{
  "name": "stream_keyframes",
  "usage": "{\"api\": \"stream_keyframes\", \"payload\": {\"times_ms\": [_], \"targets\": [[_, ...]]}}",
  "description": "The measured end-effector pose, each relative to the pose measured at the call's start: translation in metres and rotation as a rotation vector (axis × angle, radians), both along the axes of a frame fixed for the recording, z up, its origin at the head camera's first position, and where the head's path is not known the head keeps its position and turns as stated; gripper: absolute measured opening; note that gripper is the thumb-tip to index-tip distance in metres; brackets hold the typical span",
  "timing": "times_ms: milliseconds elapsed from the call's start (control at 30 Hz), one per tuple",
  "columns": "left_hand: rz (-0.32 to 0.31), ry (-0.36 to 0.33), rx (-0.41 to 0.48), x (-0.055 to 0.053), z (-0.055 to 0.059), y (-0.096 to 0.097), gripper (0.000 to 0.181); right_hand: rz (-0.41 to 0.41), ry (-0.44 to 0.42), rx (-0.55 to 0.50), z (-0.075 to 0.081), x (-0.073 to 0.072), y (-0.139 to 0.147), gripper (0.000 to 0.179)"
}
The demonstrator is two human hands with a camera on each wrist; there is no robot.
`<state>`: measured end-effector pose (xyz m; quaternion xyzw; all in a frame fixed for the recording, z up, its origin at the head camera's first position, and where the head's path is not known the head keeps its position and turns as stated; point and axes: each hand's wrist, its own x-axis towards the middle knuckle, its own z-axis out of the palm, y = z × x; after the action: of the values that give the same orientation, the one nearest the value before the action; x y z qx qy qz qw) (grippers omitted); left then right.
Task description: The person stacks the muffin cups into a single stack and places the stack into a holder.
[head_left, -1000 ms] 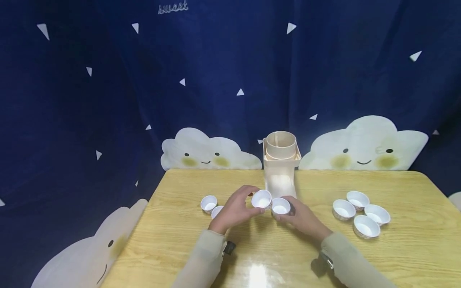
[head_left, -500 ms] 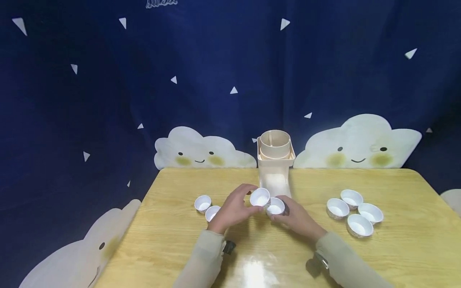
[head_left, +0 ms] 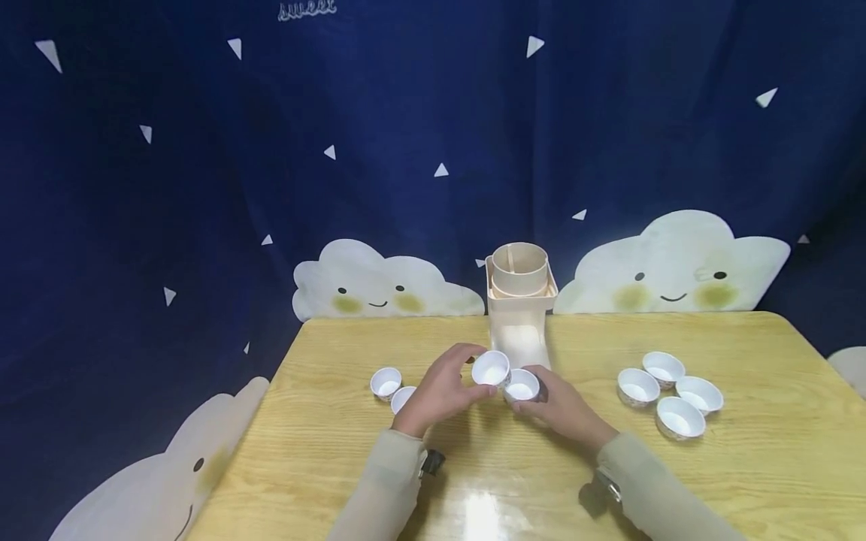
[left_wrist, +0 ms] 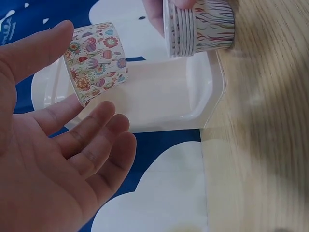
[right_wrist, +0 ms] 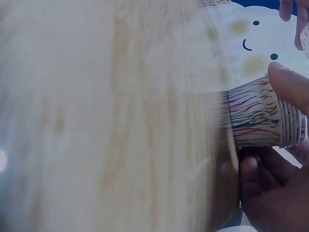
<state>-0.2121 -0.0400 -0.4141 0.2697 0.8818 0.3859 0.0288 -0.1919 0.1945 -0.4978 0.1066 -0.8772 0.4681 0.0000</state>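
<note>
My left hand pinches one paper baking cup by its side between thumb and forefinger, its other fingers loosely bent beneath. Flowers are printed on that cup, and its white inside faces up in the head view. Just right of it, my right hand grips a nested stack of paper cups with wavy coloured stripes. Several rims show in the stack. The floral cup is held a little higher than the stack, close beside it. Whether the stack's base touches the table cannot be told.
Behind the hands stands a cream plastic holder with a round tube on top. Several white-lined cups sit grouped on the wooden table at right. Two more cups are at left, one partly hidden by my left hand.
The head view has shifted slightly. Both hands keep their hold on the cup and the stack, with hardly any movement between them.
</note>
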Motion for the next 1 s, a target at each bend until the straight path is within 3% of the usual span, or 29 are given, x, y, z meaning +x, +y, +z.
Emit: {"api": "stream_keyframes", "payload": {"times_ms": [267,600,1000], "targets": [[-0.007,0.024,-0.009,-0.002,0.001,0.001,0.052,0.017,0.003,0.020,0.000,-0.003,-0.002,0.062],[-0.022,0.107,-0.119,-0.010,0.005,0.013,0.057,0.015,0.014,0.014,-0.001,-0.005,0.001,0.061],[-0.035,0.070,-0.171,-0.013,-0.006,0.024,0.057,0.025,0.063,0.042,0.004,-0.002,0.000,0.059]]}}
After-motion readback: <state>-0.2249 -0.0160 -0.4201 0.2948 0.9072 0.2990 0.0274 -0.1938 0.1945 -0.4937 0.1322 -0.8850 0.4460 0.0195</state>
